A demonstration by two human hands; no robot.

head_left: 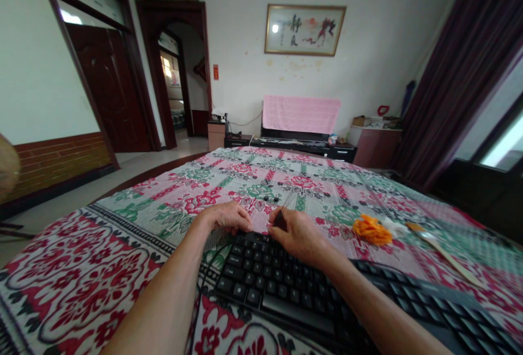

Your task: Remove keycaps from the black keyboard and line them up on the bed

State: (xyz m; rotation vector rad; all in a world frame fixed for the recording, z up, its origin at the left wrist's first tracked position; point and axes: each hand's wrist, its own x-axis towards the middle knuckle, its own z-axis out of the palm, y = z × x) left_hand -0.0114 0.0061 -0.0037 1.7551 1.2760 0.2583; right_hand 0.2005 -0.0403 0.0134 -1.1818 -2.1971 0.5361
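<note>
A black keyboard (281, 284) lies on the flowered cloth in front of me. At its far left corner, my left hand (229, 217) has its fingers curled down and closed against the edge. My right hand (296, 232) is just above the keyboard's back row, thumb and fingers closed around a small dark tool (279, 218). Thin wire-like lines rise by this tool; its exact kind is unclear. Beyond the hands, two small black pieces like keycaps (271, 199) rest on the cloth. My right forearm hides part of the keys.
A second dark keyboard (433, 295) lies at the right. Behind it are an orange ruffled bundle (372, 229), a white fluffy bundle (394, 227) and a brush (447, 257) with a pale handle. The patterned cloth (261, 175) covers the table. A black cable (208, 268) runs left of the keyboard.
</note>
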